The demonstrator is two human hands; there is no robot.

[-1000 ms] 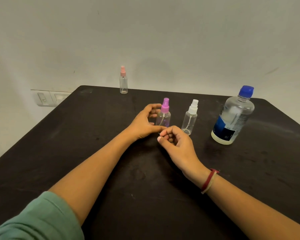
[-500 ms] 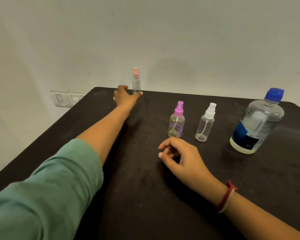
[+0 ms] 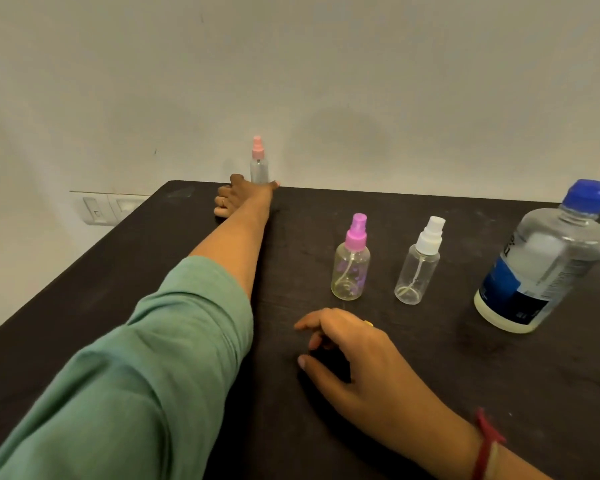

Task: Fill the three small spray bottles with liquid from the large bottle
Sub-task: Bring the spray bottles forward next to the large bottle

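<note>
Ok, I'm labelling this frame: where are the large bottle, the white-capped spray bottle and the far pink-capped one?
large bottle (image 3: 568, 233): head view, clear shoulder below the cap.
white-capped spray bottle (image 3: 417, 275): head view, clear body.
far pink-capped spray bottle (image 3: 259, 170): head view, clear body.

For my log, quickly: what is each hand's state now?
Left hand: at the pink-capped bottle, grip cannot be told.
Right hand: open, holding nothing.

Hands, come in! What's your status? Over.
Left hand at far pink-capped bottle, grip unclear. Right hand open, resting on table. Large bottle capped, untouched. Nothing in the way. Over.
</note>
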